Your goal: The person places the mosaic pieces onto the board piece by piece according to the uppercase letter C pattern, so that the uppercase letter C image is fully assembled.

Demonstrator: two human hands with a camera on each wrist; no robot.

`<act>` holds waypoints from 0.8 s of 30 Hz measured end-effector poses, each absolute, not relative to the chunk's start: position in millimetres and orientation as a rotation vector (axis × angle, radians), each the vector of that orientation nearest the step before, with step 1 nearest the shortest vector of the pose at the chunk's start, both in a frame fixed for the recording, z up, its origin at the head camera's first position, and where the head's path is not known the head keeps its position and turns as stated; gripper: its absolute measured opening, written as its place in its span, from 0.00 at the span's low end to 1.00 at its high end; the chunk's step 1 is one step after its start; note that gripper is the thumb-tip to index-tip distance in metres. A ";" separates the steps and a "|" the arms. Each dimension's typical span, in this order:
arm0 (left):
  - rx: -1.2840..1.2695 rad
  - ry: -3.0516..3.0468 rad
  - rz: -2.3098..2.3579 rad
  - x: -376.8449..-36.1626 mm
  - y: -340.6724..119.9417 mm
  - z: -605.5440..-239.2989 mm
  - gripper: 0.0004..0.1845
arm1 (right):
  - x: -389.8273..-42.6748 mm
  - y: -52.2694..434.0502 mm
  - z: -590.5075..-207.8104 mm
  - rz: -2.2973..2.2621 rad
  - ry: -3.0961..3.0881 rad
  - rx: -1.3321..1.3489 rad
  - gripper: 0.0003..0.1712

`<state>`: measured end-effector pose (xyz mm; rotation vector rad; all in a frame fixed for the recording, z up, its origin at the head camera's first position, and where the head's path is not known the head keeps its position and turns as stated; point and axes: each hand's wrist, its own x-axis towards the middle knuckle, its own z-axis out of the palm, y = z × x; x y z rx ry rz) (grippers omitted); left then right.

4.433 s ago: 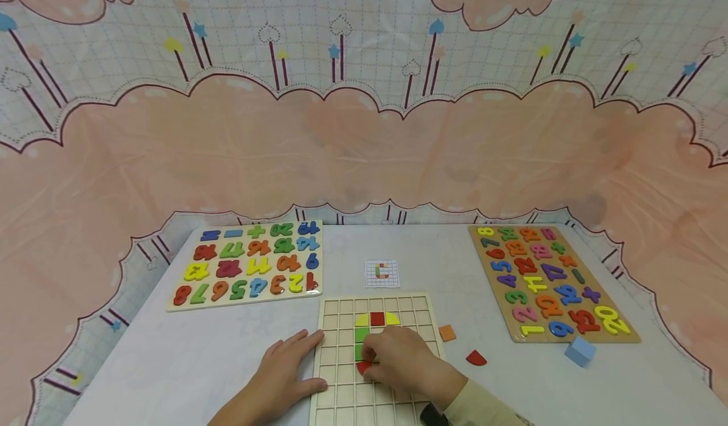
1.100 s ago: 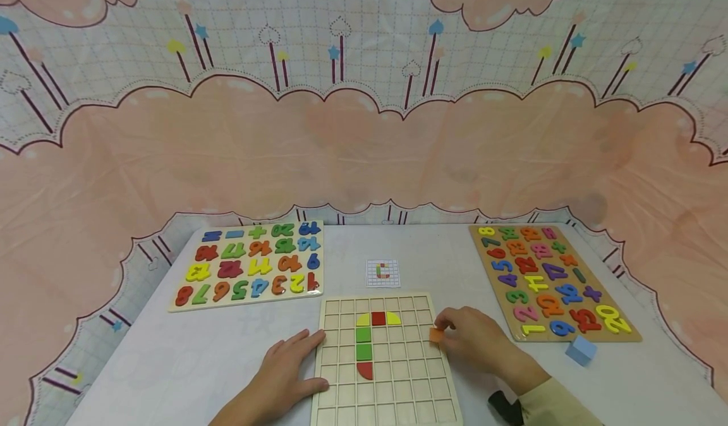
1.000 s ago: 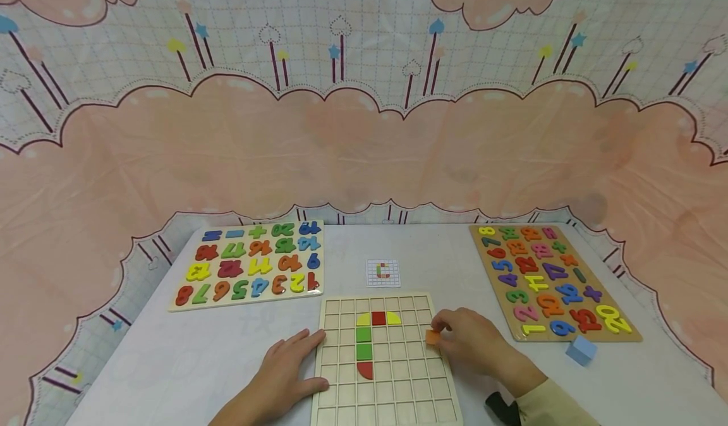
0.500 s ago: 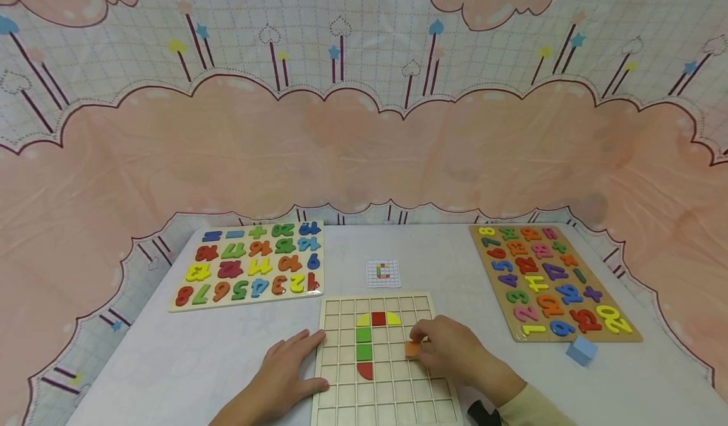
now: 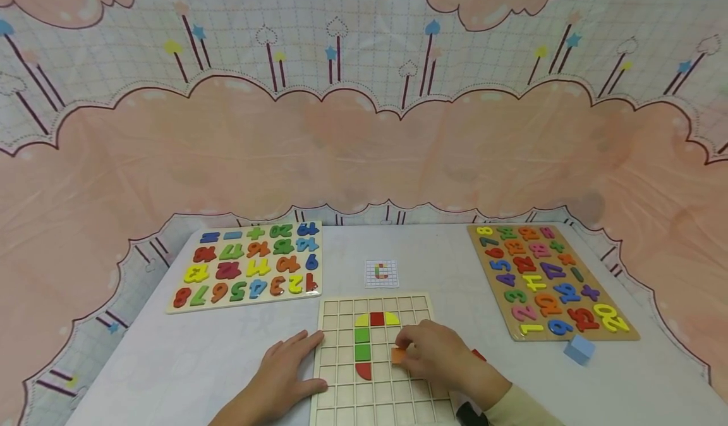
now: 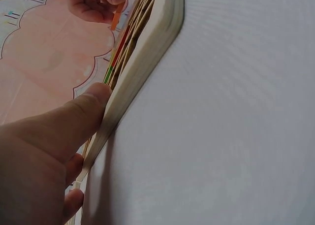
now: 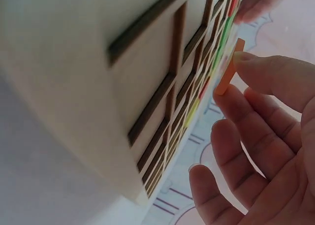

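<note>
Above the grid board [image 5: 378,375], the right hand [image 5: 435,353] pinches an orange tile [image 5: 398,354] by its edges; tilted, it may jam across a cell rim. The left hand [image 5: 284,375] rests flat, steadying the board's edge.

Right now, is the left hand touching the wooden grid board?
Touching. The left wrist view shows the left hand with its thumb pressed against the wooden grid board's edge.

White table [image 5: 170,363], grid board [image 5: 341,407], two number boards [image 5: 170,306], card [image 5: 382,273], blue block [image 5: 579,349]
</note>
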<state>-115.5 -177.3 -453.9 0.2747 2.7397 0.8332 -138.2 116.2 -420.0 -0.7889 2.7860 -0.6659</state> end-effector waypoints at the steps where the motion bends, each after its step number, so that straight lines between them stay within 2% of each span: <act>1: 0.273 2.739 0.836 -115.4 -177.4 -454.0 0.45 | -138.2 114.8 -420.1 -0.661 2.787 -0.798 0.08; 24: 0.288 2.742 0.847 -114.8 -178.5 -455.3 0.45 | -138.7 93.6 -426.8 -0.639 2.773 -0.850 0.08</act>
